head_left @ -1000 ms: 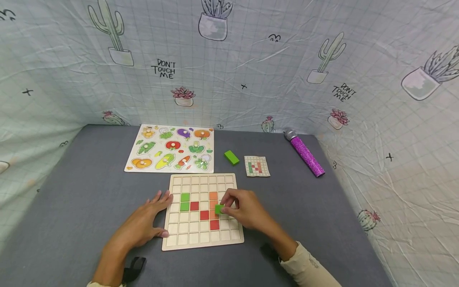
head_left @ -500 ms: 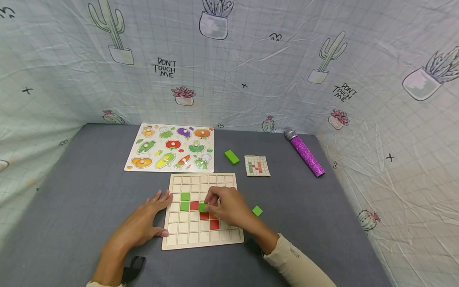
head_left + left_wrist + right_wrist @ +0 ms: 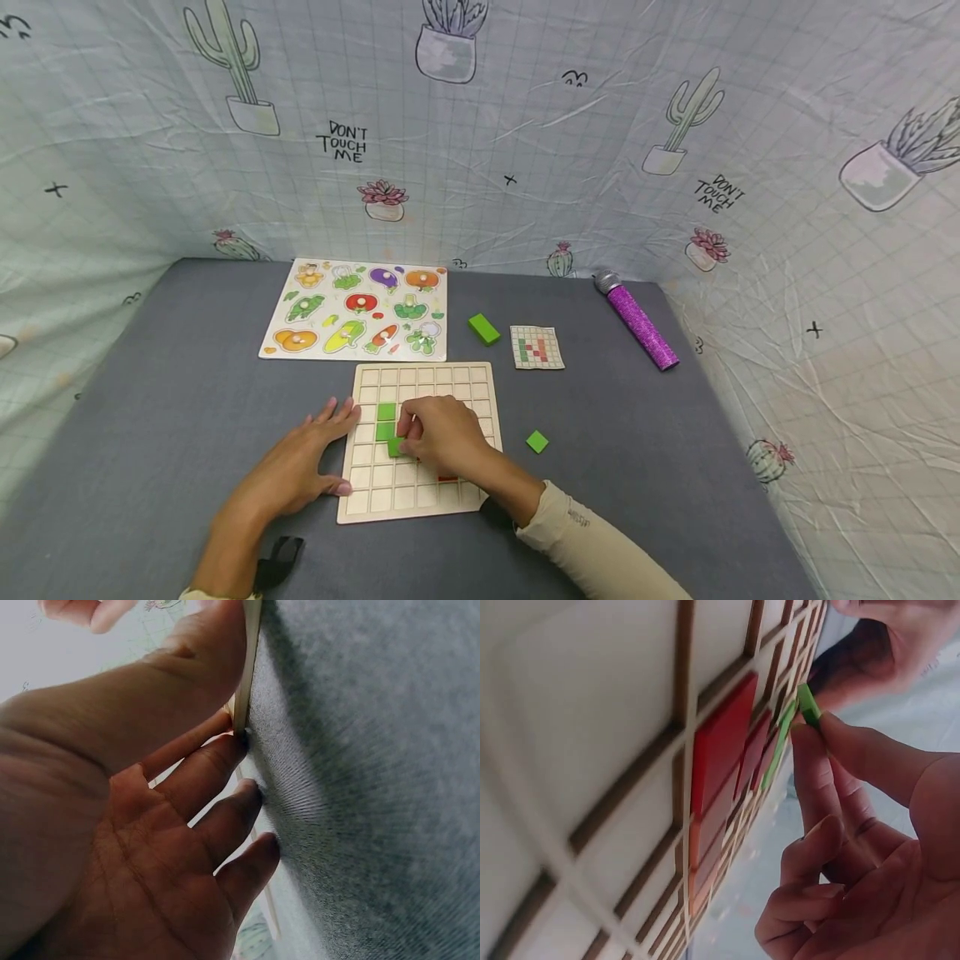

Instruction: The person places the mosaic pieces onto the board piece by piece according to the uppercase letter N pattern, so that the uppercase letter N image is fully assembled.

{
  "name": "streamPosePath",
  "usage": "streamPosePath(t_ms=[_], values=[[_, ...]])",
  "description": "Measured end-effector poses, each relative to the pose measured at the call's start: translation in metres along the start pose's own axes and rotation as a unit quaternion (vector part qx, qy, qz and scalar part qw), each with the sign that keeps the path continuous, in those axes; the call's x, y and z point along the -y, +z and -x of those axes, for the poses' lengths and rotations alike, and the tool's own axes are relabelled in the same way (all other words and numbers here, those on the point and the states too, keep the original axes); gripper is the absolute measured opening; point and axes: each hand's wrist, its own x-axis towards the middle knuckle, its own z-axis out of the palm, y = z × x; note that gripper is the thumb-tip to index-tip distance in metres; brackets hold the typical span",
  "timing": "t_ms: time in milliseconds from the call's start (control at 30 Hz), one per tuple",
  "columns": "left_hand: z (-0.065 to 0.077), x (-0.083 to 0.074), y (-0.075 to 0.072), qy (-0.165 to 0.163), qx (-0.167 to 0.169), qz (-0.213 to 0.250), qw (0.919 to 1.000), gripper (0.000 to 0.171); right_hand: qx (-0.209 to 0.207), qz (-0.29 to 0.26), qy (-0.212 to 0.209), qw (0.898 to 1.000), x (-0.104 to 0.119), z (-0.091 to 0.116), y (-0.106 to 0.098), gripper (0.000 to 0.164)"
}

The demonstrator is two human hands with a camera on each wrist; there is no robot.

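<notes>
A wooden grid board (image 3: 375, 500) lies on the dark table, with two green tiles (image 3: 386, 422) set in its left part. My right hand (image 3: 444, 429) pinches a green square tile (image 3: 394, 448) between thumb and fingertips, just below those two. In the right wrist view, the held tile (image 3: 808, 703) sits close over the grid, and red tiles (image 3: 724, 742) and orange tiles lie in the cells nearby. From the head, my right hand covers most of these. My left hand (image 3: 300, 458) rests at the board's left edge with fingers spread, thumb and fingertips touching the rim.
Another green tile (image 3: 537, 442) lies to the right of the board. Behind are a green block (image 3: 483, 329), a small pattern card (image 3: 537, 347), and a vegetable peg puzzle (image 3: 333, 333). A purple glitter microphone (image 3: 641, 325) lies at the back right.
My right hand has carried the green tile leftward across the board, from beside the orange tiles to below the two green ones. The loose tile at right came into view. My left hand stayed put.
</notes>
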Motion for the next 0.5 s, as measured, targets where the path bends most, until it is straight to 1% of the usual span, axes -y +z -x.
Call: streamPosePath(t_ms=[200, 500], values=[[0.0, 0.001, 0.0, 0.0, 0.001, 0.001, 1.0, 0.109, -0.009, 0.022, -0.008, 1.0, 0.006, -0.007, 0.013, 0.022], [0.002, 0.001, 0.001, 0.004, -0.004, 0.004, 1.0, 0.108, 0.004, 0.055, -0.016, 0.998, 0.012, -0.013, 0.019, 0.019]])
